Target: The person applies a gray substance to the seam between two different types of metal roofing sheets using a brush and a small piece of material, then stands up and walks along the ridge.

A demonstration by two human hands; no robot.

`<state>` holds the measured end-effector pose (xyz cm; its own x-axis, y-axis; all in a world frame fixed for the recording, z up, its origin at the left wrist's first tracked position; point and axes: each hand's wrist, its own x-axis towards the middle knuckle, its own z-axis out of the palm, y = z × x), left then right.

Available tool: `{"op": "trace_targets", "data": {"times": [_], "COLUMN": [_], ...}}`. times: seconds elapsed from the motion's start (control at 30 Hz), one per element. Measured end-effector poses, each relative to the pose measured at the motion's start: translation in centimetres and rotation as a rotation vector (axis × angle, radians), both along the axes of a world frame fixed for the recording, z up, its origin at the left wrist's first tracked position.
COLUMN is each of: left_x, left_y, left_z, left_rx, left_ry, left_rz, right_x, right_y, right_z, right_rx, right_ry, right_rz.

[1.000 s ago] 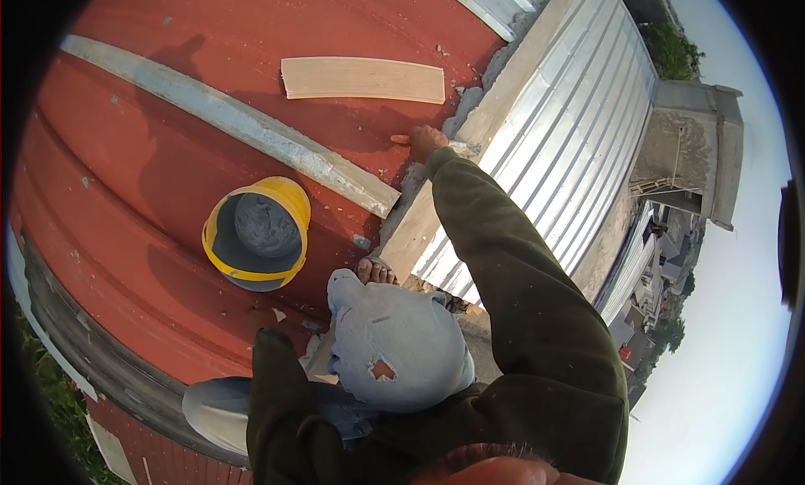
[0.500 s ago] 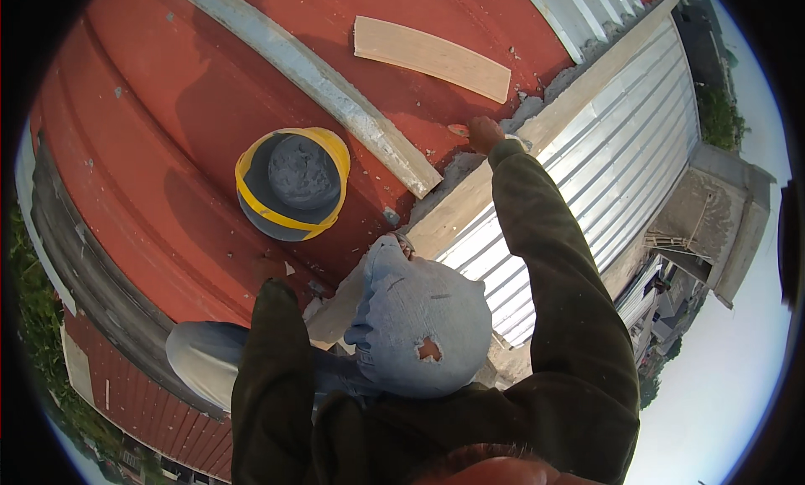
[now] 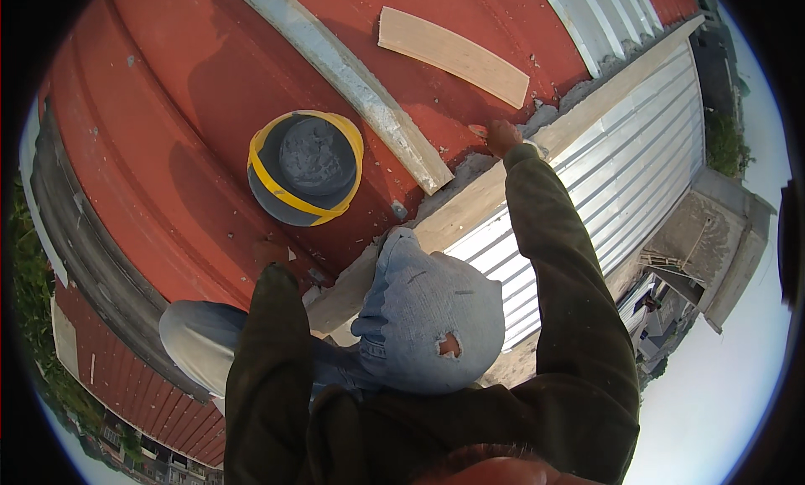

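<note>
While right hand [image 3: 501,136] pinches small trowel at upper-centre ledge mortar [image 3: 470,168], bucket [image 3: 306,168] remains mostly full; left hand hidden, state unclear.

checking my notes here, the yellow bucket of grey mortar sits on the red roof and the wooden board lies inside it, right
Not quite. The head view shows the yellow bucket of grey mortar on the red roof, but the wooden board lies flat on the roof, apart from the bucket, beyond the grey metal strip.
</note>
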<state>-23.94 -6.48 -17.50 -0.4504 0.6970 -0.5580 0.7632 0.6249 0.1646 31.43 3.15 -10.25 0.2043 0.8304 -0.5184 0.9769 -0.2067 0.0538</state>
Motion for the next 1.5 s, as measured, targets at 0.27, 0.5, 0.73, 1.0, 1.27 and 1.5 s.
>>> {"op": "trace_targets", "data": {"times": [0.27, 0.5, 0.73, 1.0, 1.27, 1.5], "left_x": [0.4, -5.7, -4.9, -0.9, -3.0, 0.0], "left_y": [0.2, -3.8, -3.1, -0.9, -2.0, -0.1], "left_z": [0.0, -7.8, -6.4, -2.6, -4.1, -0.9], "left_rx": [0.047, 0.031, 0.014, 0.008, 0.034, 0.048], "left_ry": [-0.066, 0.138, 0.085, 0.011, 0.038, -0.009], "left_rz": [-0.038, -0.457, -0.285, -0.058, -0.193, -0.041], "right_x": [0.0, -0.8, 0.3, 1.8, -0.1, 0.3], "right_y": [-0.1, 1.3, 1.5, -0.4, 0.6, 0.1], "right_z": [0.2, -0.7, -0.7, -1.5, -0.6, 0.4], "right_rx": [0.001, -0.076, -0.18, -0.06, -0.112, -0.045], "right_ry": [0.024, 0.068, 0.069, -0.017, -0.056, -0.018], "right_rz": [-0.024, -0.161, -0.047, 0.184, 0.267, -0.065]}}
